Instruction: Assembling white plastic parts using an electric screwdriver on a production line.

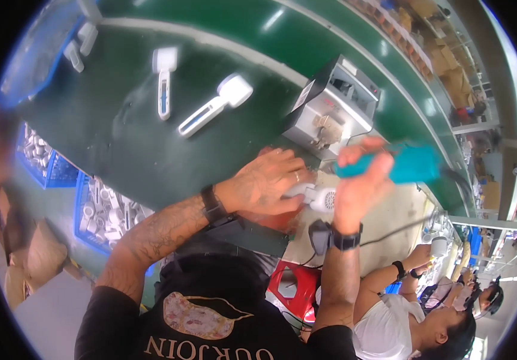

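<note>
My left hand (268, 182), with a ring and a wristband, is closed over the handle of a white handheld device (323, 199) with a round, vented head. My right hand (363, 189) grips a teal power screwdriver (411, 165), blurred by motion and held sideways just above that head. Its cord trails off to the right. The tool's tip is too smeared to tell whether it touches the device. Beyond my hands, a silver screw-feeder machine (330, 117) stands on the green bench. Two similar white devices, one upright in view (164, 84) and one slanted (216, 107), lie farther left.
Blue crates (81, 210) full of white parts stand below the bench's left edge. A blue bin (42, 60) is at the far left. A red stool (294, 288) sits near me. To the right, a co-worker in a white shirt (390, 327) handles a white piece.
</note>
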Tool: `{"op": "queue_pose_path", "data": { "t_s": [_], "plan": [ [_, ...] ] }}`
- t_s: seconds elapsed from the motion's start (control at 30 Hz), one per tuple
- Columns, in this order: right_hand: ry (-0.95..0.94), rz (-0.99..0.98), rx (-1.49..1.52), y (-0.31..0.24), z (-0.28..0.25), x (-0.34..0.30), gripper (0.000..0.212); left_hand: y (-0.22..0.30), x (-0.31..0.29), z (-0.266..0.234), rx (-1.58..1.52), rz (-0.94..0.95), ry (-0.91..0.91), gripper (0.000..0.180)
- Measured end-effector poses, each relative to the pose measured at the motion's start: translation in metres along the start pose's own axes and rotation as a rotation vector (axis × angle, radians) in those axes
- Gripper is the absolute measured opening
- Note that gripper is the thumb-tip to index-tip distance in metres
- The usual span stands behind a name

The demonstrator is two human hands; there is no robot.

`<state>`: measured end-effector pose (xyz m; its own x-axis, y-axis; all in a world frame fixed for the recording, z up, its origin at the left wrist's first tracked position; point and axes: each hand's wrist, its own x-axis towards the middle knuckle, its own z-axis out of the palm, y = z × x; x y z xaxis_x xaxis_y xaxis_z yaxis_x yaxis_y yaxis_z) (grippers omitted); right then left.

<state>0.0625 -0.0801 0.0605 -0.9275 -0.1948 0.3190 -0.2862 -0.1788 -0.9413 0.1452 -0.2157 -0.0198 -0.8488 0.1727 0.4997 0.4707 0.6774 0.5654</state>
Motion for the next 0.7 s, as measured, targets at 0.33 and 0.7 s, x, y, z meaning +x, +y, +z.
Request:
{"op": "queue_pose_path", "data": {
  "t_s": [0.33, 0.7],
  "plan": [
    [-0.031, -0.087, -0.044, -0.010, -0.031, -0.045, 0.070, 0.005, 0.003, -0.003, 0.007, -0.024, -0.025, 0.035],
    [-0.030, -0.073, -0.020, -0.005, -0.031, -0.048, 0.068, 0.006, 0.002, -0.003, -0.008, -0.057, -0.082, 0.035]
  ]
}}
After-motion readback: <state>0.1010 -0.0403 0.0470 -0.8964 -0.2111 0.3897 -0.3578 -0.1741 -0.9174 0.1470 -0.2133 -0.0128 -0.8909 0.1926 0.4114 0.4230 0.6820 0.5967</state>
